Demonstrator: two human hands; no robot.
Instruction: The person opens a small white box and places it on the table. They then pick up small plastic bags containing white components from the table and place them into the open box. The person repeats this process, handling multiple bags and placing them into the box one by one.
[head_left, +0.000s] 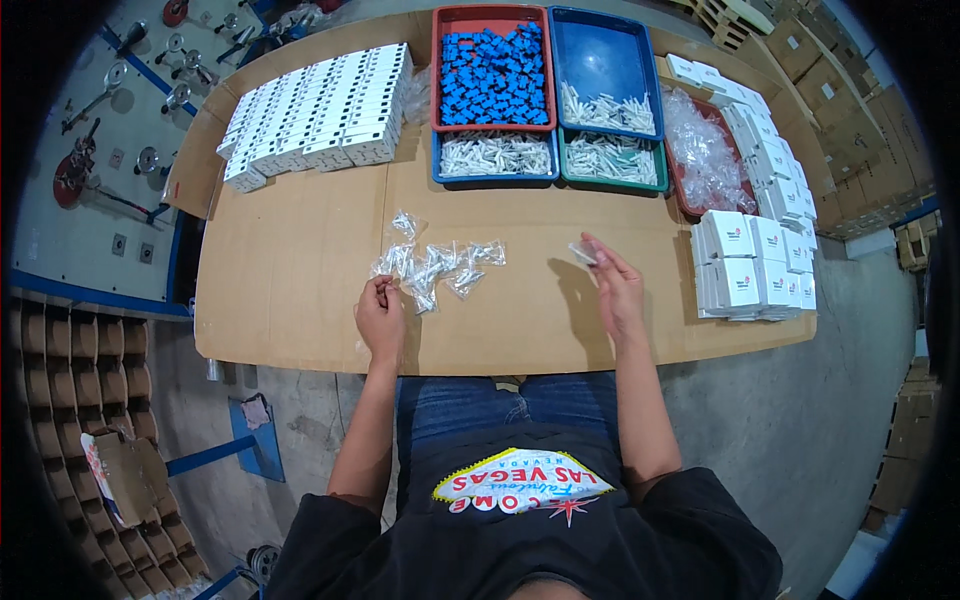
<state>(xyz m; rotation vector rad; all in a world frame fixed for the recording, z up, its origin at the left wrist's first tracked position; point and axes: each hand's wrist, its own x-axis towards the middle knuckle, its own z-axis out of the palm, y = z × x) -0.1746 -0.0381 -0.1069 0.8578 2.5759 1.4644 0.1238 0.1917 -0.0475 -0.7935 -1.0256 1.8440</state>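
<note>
Left forearm (368, 425) and right forearm (645, 410) are both bare, set well apart and angled slightly inward toward the wrists. Left hand (381, 312) is back-side up, fingers curled in pretty snug. Right hand (617, 285) reaches a bit farther out, turned kinda sideways, fingers fairly straight and pointing up and left, tips in a light pinch.

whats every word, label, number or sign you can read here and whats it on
Described, wording not copied:
Black shirt: large coloured lettering, upside down in this view, readable.
White boxes on the right: red mark with dark print, too small to read reliably.
Cardboard cartons, upper right: pale labels, too small to read.
Clear bags: no readable text.
</note>
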